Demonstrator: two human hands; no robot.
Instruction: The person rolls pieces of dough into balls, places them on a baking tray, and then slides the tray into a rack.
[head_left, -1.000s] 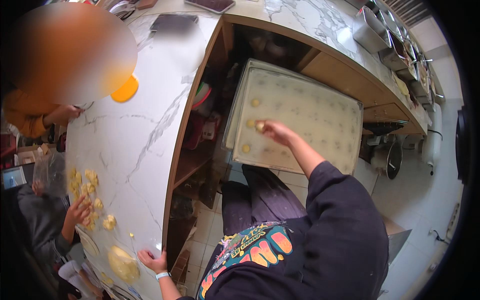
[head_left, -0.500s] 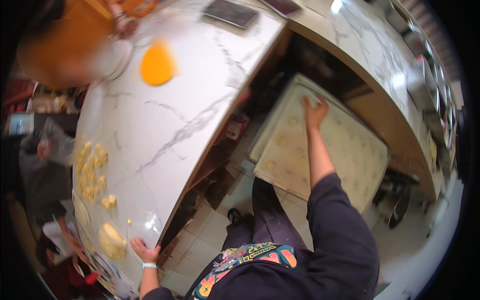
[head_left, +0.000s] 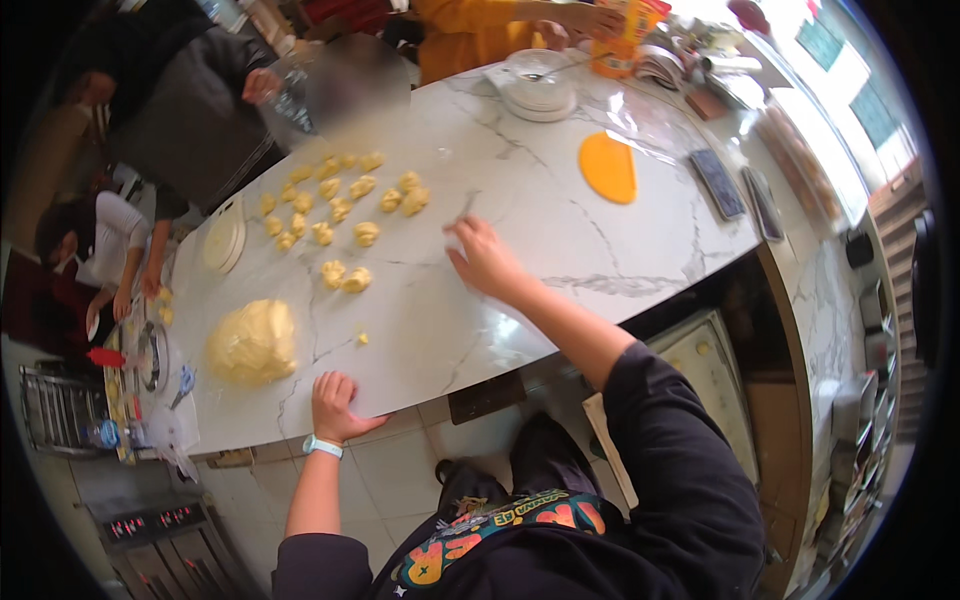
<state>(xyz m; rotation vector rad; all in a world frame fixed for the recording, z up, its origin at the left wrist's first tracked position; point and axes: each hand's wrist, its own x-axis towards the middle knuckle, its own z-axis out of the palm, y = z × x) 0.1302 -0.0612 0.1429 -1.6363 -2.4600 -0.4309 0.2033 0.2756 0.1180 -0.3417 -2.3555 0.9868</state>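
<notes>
My left hand [head_left: 340, 407] rests at the near edge of the marbled white table, fingers on the top and thumb apart, holding nothing. A large lump of pale yellow dough [head_left: 253, 342] lies left of it, and a tiny dough scrap [head_left: 362, 339] sits just beyond its fingers. My right hand [head_left: 486, 260] reaches over the middle of the table, empty, with its fingers apart. Several small dough pieces [head_left: 340, 209] are scattered to its left; two of them [head_left: 345, 277] lie closer to me. Whether the right hand touches the tabletop, I cannot tell.
An orange scraper [head_left: 608, 168] lies far right, near two phones [head_left: 716, 185]. Trays [head_left: 708, 365] stand below the counter at my right. White lids [head_left: 225, 240] sit at the table's left edge. Across the table, one person's hand [head_left: 592, 18] is at an orange bag [head_left: 622, 45]; others stand left.
My right hand has left the tray under the counter and come over the table. The view has swung left, showing more of the dough. My left hand stays at the table's edge.
</notes>
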